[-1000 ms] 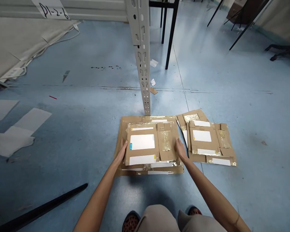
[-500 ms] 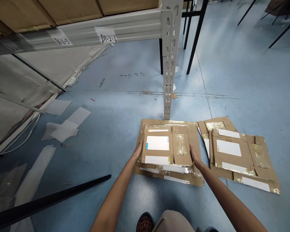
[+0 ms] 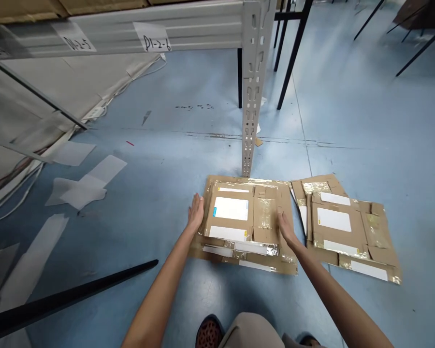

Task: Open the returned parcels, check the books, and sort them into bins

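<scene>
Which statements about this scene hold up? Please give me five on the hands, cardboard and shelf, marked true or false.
1. The left hand and right hand are at opposite sides of a cardboard stack. True.
2. Both hands are gripping the metal post. False: they are at the stack, with the post beyond them.
3. A second cardboard pile lies right of the right hand. True.
4. The floor is red. False: the floor is blue.
5. The shelf beam bears handwritten labels. True.
</scene>
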